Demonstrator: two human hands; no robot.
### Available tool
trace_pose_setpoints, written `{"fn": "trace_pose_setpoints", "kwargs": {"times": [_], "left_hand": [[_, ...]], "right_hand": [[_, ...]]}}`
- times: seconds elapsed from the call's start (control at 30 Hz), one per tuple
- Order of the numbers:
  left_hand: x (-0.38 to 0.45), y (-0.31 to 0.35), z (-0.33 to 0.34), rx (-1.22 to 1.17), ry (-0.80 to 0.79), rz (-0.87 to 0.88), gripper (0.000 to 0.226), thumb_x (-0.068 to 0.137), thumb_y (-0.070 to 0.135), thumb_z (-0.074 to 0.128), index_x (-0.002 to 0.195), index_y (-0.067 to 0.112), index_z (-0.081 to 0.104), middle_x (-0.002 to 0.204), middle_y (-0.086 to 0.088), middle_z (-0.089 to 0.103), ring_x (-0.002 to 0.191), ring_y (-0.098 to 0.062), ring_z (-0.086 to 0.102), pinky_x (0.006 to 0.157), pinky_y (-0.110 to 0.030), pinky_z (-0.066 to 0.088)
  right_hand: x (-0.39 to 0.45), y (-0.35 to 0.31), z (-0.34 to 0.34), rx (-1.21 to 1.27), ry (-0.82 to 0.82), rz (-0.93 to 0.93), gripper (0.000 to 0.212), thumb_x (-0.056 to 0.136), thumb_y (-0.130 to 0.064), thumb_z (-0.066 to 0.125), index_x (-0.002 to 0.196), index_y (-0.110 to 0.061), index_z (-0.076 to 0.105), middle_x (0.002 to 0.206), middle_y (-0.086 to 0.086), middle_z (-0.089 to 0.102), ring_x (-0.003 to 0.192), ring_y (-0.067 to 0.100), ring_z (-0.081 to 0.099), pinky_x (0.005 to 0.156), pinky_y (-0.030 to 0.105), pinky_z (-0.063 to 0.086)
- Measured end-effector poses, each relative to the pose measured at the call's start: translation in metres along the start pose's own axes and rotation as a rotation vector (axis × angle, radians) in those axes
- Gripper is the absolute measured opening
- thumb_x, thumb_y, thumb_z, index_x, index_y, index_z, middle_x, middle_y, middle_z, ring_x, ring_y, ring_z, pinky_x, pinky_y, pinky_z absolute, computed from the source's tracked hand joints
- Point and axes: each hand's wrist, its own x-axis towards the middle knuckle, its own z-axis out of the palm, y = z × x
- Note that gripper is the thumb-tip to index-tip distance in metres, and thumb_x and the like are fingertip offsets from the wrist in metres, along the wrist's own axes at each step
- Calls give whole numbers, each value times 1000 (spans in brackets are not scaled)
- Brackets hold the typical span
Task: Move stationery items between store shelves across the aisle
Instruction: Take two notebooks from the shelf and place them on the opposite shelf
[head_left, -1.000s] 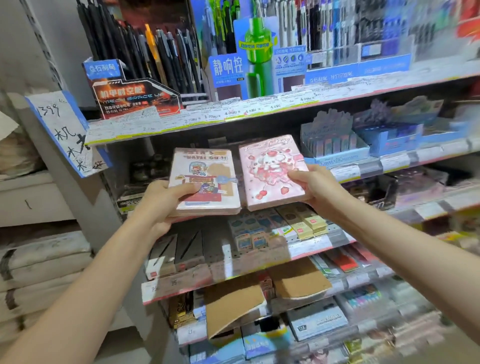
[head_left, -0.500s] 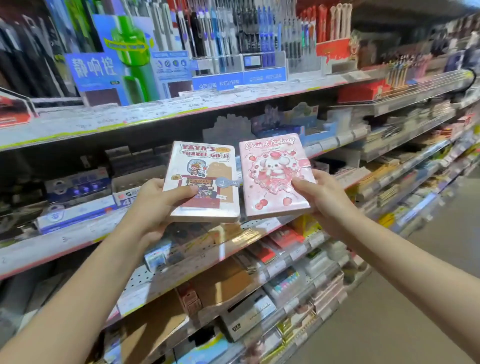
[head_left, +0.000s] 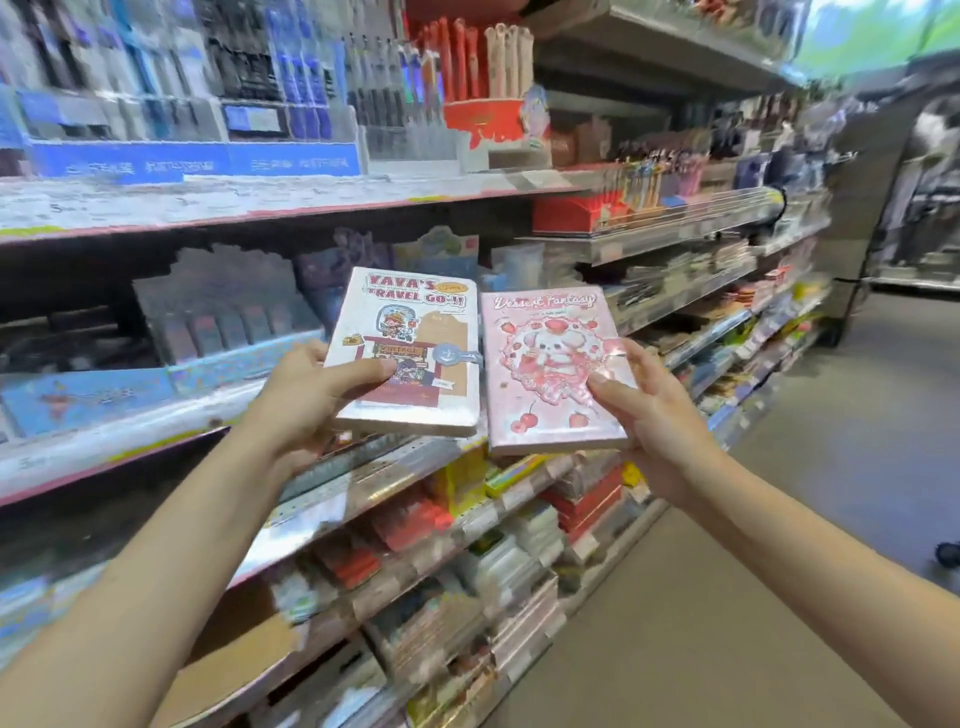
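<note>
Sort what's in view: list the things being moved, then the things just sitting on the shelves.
Being moved:
white "Yaya's Travel Go" notebook, gripped by left hand
pink "Dessert Fantasy" notebook, gripped by right hand

Just shelved:
red pen display box
blue pen display rack

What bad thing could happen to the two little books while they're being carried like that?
The pink notebook might slip: the right hand holds only its lower right corner, so that grip looks light. The white notebook in the left hand sits edge to edge with it, so they could knock together. The shelves are close, so a swing could bump the stock.
</note>
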Motion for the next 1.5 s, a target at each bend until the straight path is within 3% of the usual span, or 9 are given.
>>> {"fn": "trace_pose_setpoints", "kwargs": {"times": [0.13,0.37,0.53,0.67,0.77,1.03,1.2,1.27,1.5], "left_hand": [[33,-9,58,-30,-39,-14,12,80,-3,60,91,1,60,58,-2,72,46,-11,66,40,-17,50],[96,-26,139,-14,-105,-41,13,82,-4,58,75,7,59,51,-2,70,40,-11,63,35,-18,46],[157,-42,195,-5,-144,-54,8,82,-1,60,79,5,57,48,-2,68,32,-10,58,29,-14,39],[220,-53,238,-47,-213,-70,20,78,0,64,98,-1,59,68,-9,75,49,-16,68,42,-21,52],[264,-58,270,-67,-246,-67,28,77,-2,64,104,-2,57,61,-6,74,51,-16,69,43,-20,52],[364,-76,364,-22,-331,-57,14,77,3,65,91,-1,61,67,-4,75,51,-13,68,43,-18,51],[412,-91,433,-7,-363,-110,35,69,10,71,101,2,61,73,-6,76,59,-17,71,48,-22,54],[429,-98,465,2,-362,-120,28,73,10,70,100,4,61,74,-6,76,62,-18,72,49,-25,57],[475,-114,592,1,-323,-155,20,77,10,68,93,6,57,69,-7,75,56,-15,71,47,-24,57]], "right_hand": [[22,-7,-60,-37,45,10,50,86,-5,57,131,-17,40,104,5,68,71,13,72,54,23,56],[70,-2,-141,-47,148,31,58,84,-10,61,135,-19,36,122,12,61,81,21,72,64,31,58],[118,-1,-189,-88,235,-10,57,82,-10,64,133,-19,39,120,12,63,77,18,72,56,24,54],[171,-6,-232,-90,282,-36,54,85,-8,61,133,-18,40,123,13,60,79,20,71,55,25,54],[209,-13,-261,-80,302,-63,54,85,-6,59,134,-17,39,122,11,61,79,18,71,57,25,54],[286,-23,-350,-74,459,-92,62,80,-9,64,135,-18,38,129,13,56,81,19,70,59,26,54],[324,-30,-419,-65,501,-86,54,85,-4,58,133,-17,39,120,13,61,75,21,70,62,31,55],[341,-35,-450,-81,516,-97,51,85,-3,57,131,-17,41,117,11,62,78,23,68,66,33,55],[399,-74,-570,-131,454,-69,50,85,-3,57,130,-16,42,115,14,64,67,18,70,52,25,55]]}}
